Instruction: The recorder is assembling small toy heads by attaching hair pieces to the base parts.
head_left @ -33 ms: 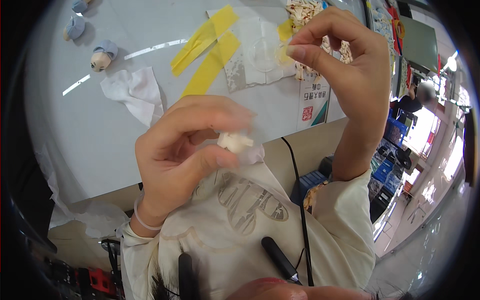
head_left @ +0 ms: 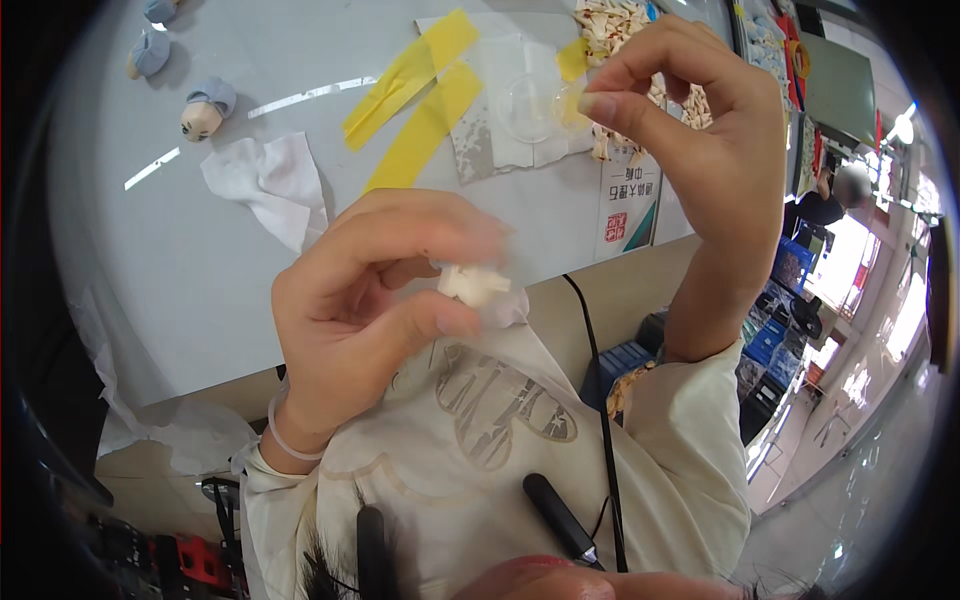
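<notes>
Head view: your left hand (head_left: 345,295) is clamped on the small cream piece (head_left: 478,286), thumb below and blurred fingers above, just off the near edge of the table (head_left: 190,340) and in front of your shirt (head_left: 430,420). Against the earlier frame, the piece sits slightly farther right and its stub points a touch differently, while the hand's grip is unchanged. Your right hand (head_left: 705,125) has shifted slightly to the right; its arm stays raised, elbow bent, wrist curled in over the table. Thumb and index tips are pinched together there, and you cannot tell whether anything fine lies between them. Behind the left hand, the white cloth (head_left: 270,180) and yellow strips (head_left: 425,125) lie as before. The clear disc (head_left: 525,108) is on the sheet (head_left: 475,150), left of the right fingertips, with the cream-and-brown pile (head_left: 612,35) beyond them. The blue-capped head (head_left: 205,112) rests at far left, also as before.
</notes>
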The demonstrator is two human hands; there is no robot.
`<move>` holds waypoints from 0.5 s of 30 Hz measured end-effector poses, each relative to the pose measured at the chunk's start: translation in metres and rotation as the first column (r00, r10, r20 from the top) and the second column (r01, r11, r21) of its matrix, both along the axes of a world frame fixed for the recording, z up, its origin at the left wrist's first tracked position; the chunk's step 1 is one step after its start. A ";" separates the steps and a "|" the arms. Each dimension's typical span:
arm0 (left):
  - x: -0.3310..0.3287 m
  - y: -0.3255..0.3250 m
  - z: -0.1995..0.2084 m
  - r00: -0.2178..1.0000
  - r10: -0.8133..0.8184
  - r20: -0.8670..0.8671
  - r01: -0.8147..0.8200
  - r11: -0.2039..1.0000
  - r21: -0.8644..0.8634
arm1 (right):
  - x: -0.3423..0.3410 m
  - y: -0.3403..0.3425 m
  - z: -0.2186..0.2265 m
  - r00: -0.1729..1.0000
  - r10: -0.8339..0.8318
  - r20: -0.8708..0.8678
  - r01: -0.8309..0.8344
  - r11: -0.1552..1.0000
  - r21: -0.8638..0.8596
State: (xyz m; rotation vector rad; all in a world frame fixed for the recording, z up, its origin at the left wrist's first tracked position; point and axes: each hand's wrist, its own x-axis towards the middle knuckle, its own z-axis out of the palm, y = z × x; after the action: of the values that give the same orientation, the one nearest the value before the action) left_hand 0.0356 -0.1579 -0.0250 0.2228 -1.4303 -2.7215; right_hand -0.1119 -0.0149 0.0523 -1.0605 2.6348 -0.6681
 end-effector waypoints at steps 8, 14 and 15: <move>0.002 0.001 0.000 0.996 0.055 0.068 -0.064 0.988 0.140 | 0.004 -0.006 -0.007 0.990 -0.034 -0.136 0.034 0.999 -0.007; 0.001 -0.005 -0.009 0.990 -0.025 -0.139 0.053 0.979 0.196 | 0.005 0.000 -0.013 0.994 0.047 -0.102 -0.058 0.992 -0.109; 0.003 -0.004 -0.008 0.990 -0.020 -0.138 0.045 0.982 0.184 | 0.008 0.002 -0.016 0.993 0.053 -0.102 -0.065 0.991 -0.121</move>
State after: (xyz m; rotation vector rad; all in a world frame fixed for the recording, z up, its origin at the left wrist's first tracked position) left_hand 0.0391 -0.1616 -0.0329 0.0214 -1.1552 -2.8362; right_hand -0.1038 -0.0129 0.0365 -1.2313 2.6624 -0.7951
